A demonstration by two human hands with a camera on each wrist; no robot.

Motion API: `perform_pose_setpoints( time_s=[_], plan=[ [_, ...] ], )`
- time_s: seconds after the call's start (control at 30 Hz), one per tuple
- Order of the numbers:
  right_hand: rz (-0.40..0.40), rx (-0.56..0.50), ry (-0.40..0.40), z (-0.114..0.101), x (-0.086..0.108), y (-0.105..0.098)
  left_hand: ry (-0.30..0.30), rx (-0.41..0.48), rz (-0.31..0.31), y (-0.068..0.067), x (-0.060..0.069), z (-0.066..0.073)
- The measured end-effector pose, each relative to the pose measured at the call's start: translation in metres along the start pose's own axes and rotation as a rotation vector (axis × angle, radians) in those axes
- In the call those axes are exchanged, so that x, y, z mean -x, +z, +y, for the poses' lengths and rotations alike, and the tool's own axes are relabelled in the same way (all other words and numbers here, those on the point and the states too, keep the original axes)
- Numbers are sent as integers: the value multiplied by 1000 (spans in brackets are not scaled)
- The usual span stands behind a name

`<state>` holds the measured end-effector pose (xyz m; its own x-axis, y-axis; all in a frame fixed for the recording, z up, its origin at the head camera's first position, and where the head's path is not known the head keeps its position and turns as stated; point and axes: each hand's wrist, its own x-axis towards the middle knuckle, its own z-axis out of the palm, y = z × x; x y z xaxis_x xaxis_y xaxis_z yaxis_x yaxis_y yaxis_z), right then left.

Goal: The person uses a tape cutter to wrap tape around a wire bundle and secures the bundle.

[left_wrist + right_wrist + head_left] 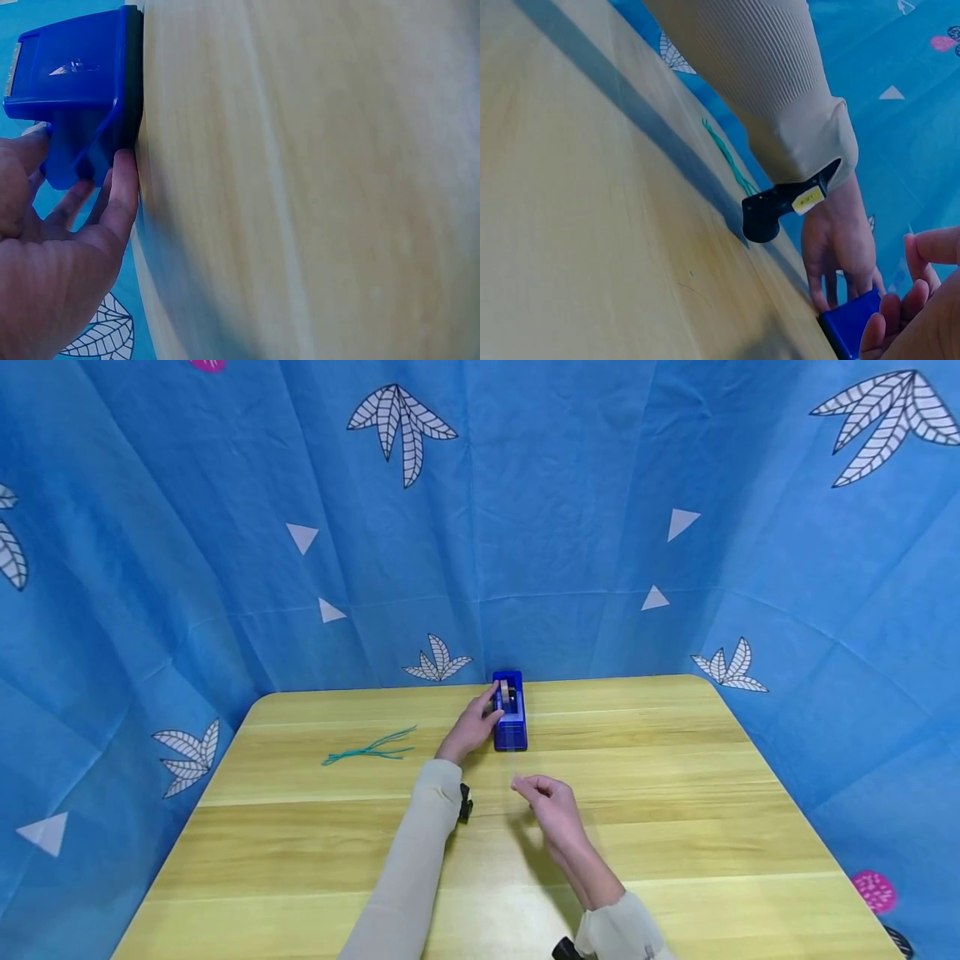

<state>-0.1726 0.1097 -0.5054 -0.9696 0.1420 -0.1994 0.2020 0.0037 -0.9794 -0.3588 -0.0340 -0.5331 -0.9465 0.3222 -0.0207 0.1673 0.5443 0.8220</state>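
A blue tape dispenser (511, 737) stands at the table's back edge, with a roll of tape (505, 693) in it. My left hand (471, 725) holds the dispenser from its left side; in the left wrist view the fingers (124, 187) lie along its side and the thumb is higher up. A thin clear strip of tape (513, 764) runs from the dispenser's front toward me. My right hand (555, 810) pinches the strip's free end between thumb and index finger, above the table. In the right wrist view that pinch (922, 251) shows at the right edge.
Several teal strings (369, 751) lie in a loose bundle on the wooden table (315, 860), left of my left hand. A blue patterned cloth (555, 527) hangs right behind the table's back edge and along its sides.
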Motion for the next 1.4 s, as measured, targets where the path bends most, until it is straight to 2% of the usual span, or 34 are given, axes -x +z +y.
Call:
perform_pose_setpoints(
  time_s=[0.23, 1.0, 1.4],
  plan=[
    [1, -39, 5, 4, 12, 0, -7, 2, -5, 1, -1, -1],
    [-43, -15, 1, 4, 42, -2, -20, 17, -7, 1, 2, 1],
    [-33, -36, 21, 20, 51, -7, -37, 24, -10, 3, 2, 1]
  ],
)
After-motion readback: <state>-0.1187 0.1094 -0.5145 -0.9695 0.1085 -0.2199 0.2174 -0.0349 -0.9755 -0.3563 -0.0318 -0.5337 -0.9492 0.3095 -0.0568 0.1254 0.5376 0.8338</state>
